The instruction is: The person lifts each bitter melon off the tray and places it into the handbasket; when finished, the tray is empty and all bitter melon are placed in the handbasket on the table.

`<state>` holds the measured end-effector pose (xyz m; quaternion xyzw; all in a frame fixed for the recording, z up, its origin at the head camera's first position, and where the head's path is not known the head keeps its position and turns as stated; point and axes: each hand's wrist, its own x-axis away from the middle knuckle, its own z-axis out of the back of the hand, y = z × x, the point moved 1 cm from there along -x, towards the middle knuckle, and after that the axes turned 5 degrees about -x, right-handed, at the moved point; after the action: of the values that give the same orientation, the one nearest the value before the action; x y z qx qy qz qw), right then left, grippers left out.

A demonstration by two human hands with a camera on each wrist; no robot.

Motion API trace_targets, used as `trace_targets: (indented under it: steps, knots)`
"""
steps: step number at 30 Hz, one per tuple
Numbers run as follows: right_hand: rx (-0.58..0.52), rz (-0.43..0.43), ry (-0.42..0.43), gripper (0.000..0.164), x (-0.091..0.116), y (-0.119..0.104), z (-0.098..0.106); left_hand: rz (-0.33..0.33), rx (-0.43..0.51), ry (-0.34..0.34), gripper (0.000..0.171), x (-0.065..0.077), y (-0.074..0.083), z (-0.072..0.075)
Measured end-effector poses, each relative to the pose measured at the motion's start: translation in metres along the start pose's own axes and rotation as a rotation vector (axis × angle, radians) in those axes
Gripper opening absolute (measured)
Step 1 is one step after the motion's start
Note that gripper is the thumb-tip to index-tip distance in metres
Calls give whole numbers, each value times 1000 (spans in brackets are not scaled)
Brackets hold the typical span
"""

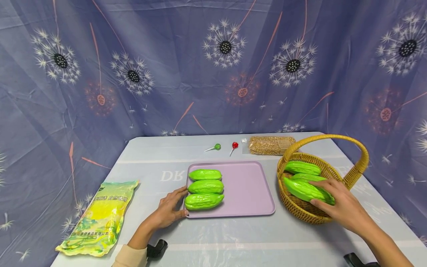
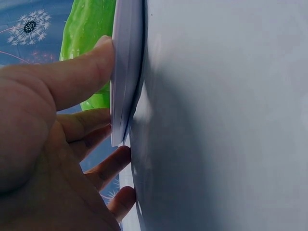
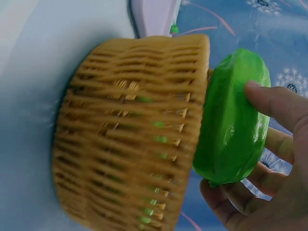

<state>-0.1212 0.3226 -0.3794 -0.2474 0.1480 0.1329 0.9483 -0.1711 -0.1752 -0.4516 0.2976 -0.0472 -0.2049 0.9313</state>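
My right hand (image 1: 343,204) grips a green bitter melon (image 1: 307,190) at the mouth of a wicker basket (image 1: 300,215). In the right wrist view, the thumb lies on one side of this ridged melon (image 3: 233,118) and the fingers curl round the other. Below it in the basket lie more green melons (image 1: 303,167). On the left half of a pale purple tray (image 1: 247,189), three melons (image 1: 205,186) form a column. My left hand (image 1: 169,208) touches the tray's left edge, fingers extended; the left wrist view shows the thumb on the rim (image 2: 127,62).
A yellow-green printed bag (image 1: 100,218) lies at the left. Behind the tray are a green lollipop (image 1: 217,147), a red lollipop (image 1: 235,145) and a clear pack of grains (image 1: 268,145). The basket's tall handle (image 1: 328,137) arches over its mouth.
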Motion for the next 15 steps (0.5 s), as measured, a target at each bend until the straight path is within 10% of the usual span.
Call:
trace_targets:
  steps: [15]
  knots:
    - [140, 65, 21, 47, 9, 20, -3, 10, 19, -11, 66, 1, 1, 1]
